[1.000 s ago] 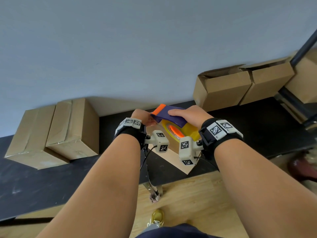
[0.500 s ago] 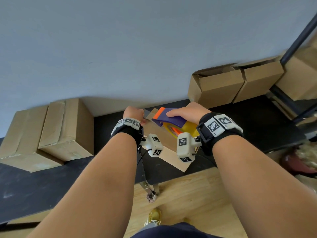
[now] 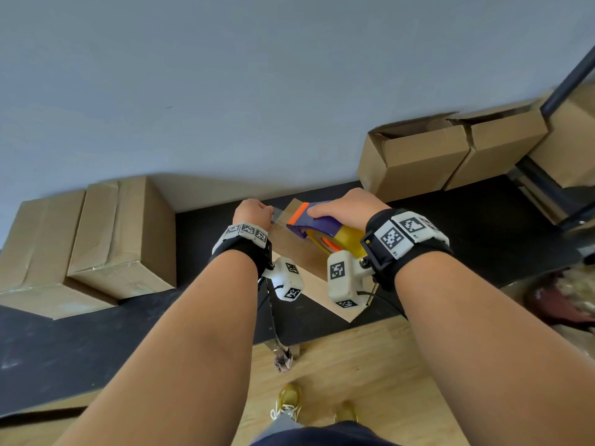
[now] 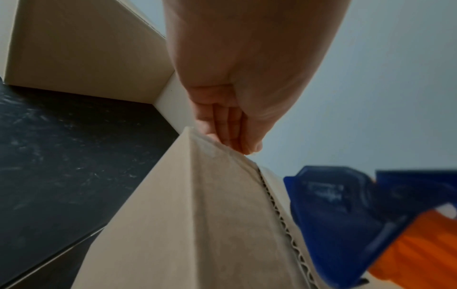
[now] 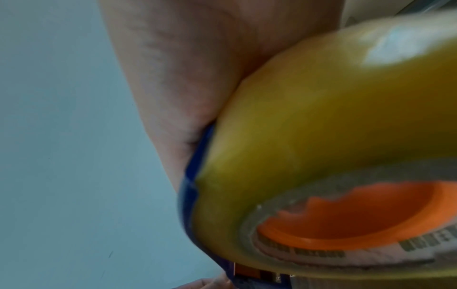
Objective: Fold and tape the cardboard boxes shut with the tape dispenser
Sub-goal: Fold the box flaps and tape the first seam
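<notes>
The left hand [image 3: 252, 210] has its fingers [image 4: 223, 125] curled down onto the far left corner of the cardboard box [image 3: 302, 259], pinching the free end of the clear tape [image 3: 279, 217] against the top edge there. The right hand [image 3: 346, 207] wraps over the tape dispenser [image 3: 317, 222], fingers bent around its blue housing, which sits on the box top just right of the left hand.

The short strip of tape between the two hands runs left to right along the box's top, and that line is what the coming pull depends on: the dispenser lies to the right of the anchoring fingers, so the right hand would probably draw it away to the right and nearer while the left holds the end fast.

The box is plain brown corrugated board, its fluted edge showing in the left wrist view, matte and stiff. The dispenser is hard plastic, blue with an orange front lip and an orange hub, carrying a thick glossy yellowish roll [image 5: 321, 121].

The box rests on a black, scuffed table [image 3: 96, 342]. Taped boxes [image 3: 106, 239] lie far left; open-flapped boxes [image 3: 418, 156] stand far right against the pale wall.
</notes>
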A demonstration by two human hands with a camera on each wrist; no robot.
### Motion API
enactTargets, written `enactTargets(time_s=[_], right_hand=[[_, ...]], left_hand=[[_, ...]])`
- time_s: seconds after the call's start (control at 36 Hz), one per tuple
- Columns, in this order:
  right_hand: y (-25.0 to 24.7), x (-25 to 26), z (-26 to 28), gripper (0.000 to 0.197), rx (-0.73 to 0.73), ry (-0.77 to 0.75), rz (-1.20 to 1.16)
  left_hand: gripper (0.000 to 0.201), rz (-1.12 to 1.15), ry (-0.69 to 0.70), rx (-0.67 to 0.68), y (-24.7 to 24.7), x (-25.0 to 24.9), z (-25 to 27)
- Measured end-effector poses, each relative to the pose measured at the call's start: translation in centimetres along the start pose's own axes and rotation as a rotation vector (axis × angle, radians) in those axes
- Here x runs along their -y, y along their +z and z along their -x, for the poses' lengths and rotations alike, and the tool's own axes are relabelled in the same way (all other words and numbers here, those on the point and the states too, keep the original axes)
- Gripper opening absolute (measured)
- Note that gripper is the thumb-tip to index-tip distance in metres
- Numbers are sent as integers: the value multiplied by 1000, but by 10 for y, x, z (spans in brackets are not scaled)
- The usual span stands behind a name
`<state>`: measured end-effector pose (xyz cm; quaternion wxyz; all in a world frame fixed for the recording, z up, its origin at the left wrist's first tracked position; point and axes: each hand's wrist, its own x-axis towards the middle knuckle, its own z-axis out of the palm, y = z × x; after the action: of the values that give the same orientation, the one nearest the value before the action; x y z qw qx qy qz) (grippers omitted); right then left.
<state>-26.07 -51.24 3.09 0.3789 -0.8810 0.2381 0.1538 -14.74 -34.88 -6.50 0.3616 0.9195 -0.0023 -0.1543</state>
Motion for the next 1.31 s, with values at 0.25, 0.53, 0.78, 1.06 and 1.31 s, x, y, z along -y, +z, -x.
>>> enactTargets(time_s=[0.25,0.53,0.78,1.06,1.31], right_hand=[[-1,0,-6,36,27,26,-19],[5,2,-10,36,43,57,-8],[4,3,-10,36,50,68,-13],[1,5,-5,47,72,73,-5],[-11,-3,10,40,104,28,-34]], left_hand=[[23,-76,-54,100,10,5,-6],[35,-48,-121,154,12,15,8],[29,-153,233,-134,17,4,27],[65,-714,378,40,18,27,47],[68,-810,211,89,20,17,60]])
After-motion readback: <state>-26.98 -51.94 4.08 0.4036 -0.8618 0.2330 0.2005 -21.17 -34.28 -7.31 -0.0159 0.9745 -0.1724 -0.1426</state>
